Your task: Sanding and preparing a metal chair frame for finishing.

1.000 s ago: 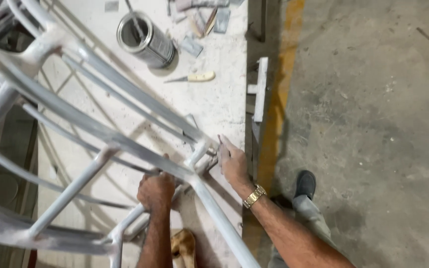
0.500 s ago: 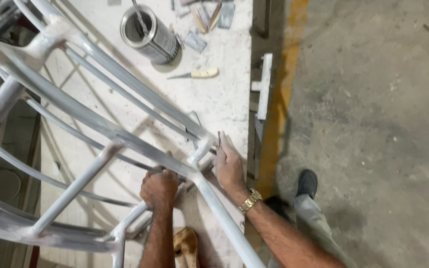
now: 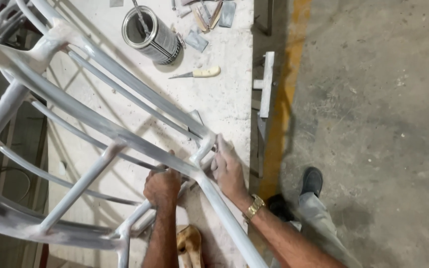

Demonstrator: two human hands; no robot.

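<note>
A grey-primed metal chair frame [image 3: 75,119] fills the left of the view, its curved bars and tubes running from the far left down toward the near middle, resting over a dusty white worktop [image 3: 224,106]. At the near middle the left hand [image 3: 162,186] is clenched around one of the frame's lower tubes, knuckles up, just beside the joint where several bars meet. Below it, at the near edge, lies a crumpled tan rag [image 3: 189,245]. On the far side of the worktop stands an open metal can [image 3: 150,34] with a stick or tool standing in it, and to its right a small knife with a pale handle [image 3: 198,73] lies flat; farther off, at the top edge, sits a cluster of scrapers and sanding pieces [image 3: 209,15]. The right hand [image 3: 228,168], a gold watch [image 3: 254,207] on its wrist, presses against the frame joint, fingers closed on what seems to be a small sanding piece, though it is too hidden to be sure. Right of the worktop's edge lies bare concrete floor [image 3: 373,124] with a yellow line [image 3: 284,114], and the person's dark shoe [image 3: 312,181] stands near it
</note>
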